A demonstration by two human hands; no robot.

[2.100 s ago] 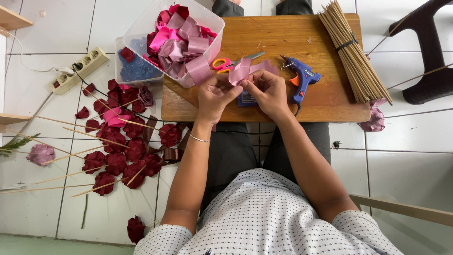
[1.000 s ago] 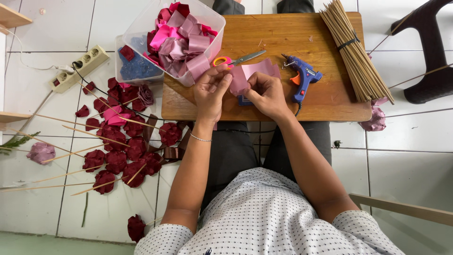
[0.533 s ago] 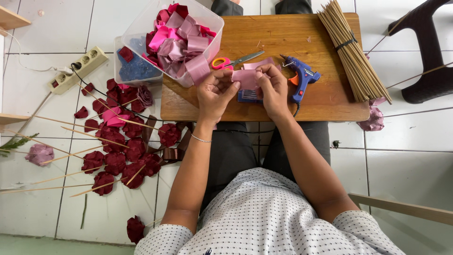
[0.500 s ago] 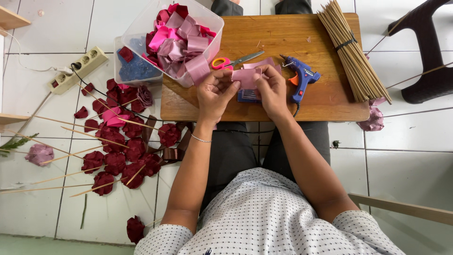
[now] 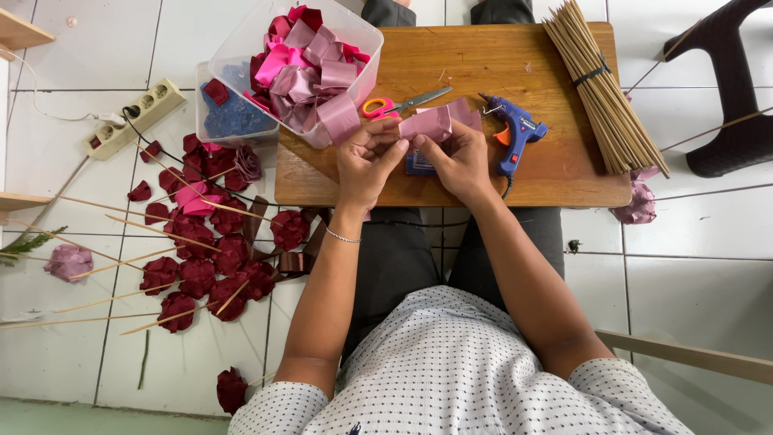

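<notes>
item: pink ribbon piece (image 5: 429, 123), centre of frame over the desk (image 5: 555, 169); i judge it light, limp, slippery; left hand (image 5: 366, 161) and right hand (image 5: 457, 157) fingers pinched on its lower edge, best held at the fold

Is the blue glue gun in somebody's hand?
No, the glue gun lies on the wooden table beside the right hand.

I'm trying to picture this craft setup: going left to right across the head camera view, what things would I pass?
Power strip → dark red ribbon roses → clear tub of pink ribbon → left hand → right hand → blue glue gun → bundle of wooden sticks.
</notes>
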